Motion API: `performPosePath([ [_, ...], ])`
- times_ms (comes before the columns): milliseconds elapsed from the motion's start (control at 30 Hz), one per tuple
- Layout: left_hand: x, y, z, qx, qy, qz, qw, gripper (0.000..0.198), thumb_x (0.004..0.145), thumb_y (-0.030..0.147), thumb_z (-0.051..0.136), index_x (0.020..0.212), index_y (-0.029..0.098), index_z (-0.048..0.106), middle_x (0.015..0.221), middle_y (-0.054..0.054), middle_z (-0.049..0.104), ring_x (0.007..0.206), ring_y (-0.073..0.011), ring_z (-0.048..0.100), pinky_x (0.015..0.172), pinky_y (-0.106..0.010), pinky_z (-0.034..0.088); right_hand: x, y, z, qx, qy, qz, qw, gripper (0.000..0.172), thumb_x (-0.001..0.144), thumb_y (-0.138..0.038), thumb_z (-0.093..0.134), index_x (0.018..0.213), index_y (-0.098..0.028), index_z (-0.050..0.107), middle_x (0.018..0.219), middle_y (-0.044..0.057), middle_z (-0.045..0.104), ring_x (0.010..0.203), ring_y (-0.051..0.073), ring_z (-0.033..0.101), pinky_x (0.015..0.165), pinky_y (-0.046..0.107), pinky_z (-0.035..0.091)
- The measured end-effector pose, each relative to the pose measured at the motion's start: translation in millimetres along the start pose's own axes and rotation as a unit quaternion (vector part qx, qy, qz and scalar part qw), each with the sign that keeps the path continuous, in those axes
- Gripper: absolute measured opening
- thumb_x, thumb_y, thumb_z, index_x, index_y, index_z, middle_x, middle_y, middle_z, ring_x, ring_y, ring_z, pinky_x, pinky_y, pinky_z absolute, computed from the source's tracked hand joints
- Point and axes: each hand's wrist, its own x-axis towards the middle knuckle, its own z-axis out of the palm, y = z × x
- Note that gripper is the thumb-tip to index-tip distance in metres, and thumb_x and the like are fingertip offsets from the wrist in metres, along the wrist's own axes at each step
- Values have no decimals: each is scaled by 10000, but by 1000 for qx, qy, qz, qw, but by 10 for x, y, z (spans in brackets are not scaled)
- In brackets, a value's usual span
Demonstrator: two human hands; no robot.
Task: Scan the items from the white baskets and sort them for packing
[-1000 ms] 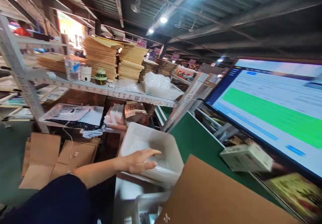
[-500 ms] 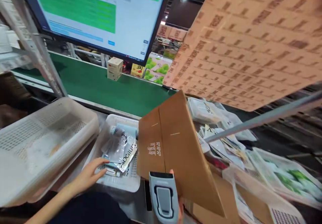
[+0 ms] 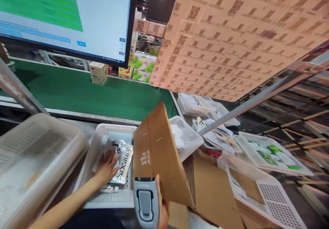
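At 6 o'clock, nearest the camera, the right hand is closed around a grey handheld scanner; only the thumb and the edge of the palm are visible. The same hand also supports the lower edge of a flat brown cardboard box, which rises tilted toward 12 o'clock and bears small white lettering.

At 9 o'clock from the scanner, the left hand lies palm down with fingers spread, resting on a stack of silver foil packets. The packets lie inside a white perforated tray on the counter. A larger white perforated basket stands just beside the tray at 9 o'clock.

At 3 o'clock, further white trays hold printed packets and cardboard.

Beyond the tray, a green conveyor belt carries a small white carton. At 11 o'clock, above the belt, a monitor shows a green band. At 1 o'clock hangs a sheet printed with square codes.
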Motion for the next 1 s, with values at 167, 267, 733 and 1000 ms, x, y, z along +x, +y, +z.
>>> performPosePath([
  [167,-84,63,77,34,17,-38,999,648,1118,331,590,1759,304,500,1849,-166,314,1705,-515,299,1290,-832,321,129,-44,278,24,-39,-16,999,1282,810,-35,653,1867,-322,-12,1728,168,526,1519,394,625,1182,500,618],
  [267,-54,95,22,31,-3,-51,998,651,1122,319,578,1766,296,484,1855,-172,292,1710,-513,284,1301,-826,302,-25,10,440,16,-79,-8,997,1365,754,47,617,1855,-357,-81,1739,156,516,1559,394,581,1198,507,606],
  [733,-1096,466,-21,-88,45,140,985,618,1125,397,591,1725,273,511,1684,-149,582,1487,-340,622,1233,-458,554,-691,925,409,126,-79,-71,986,867,872,-2,674,1703,-235,581,1831,244,334,1514,401,621,1229,404,561],
  [1000,-1435,740,76,-51,-18,51,997,523,992,258,665,1512,207,701,1414,-155,747,1246,-380,713,1093,-532,573,-190,399,-514,254,-62,-199,944,679,1036,-138,618,1696,-271,535,1559,146,696,1397,273,732,1176,322,608],
])
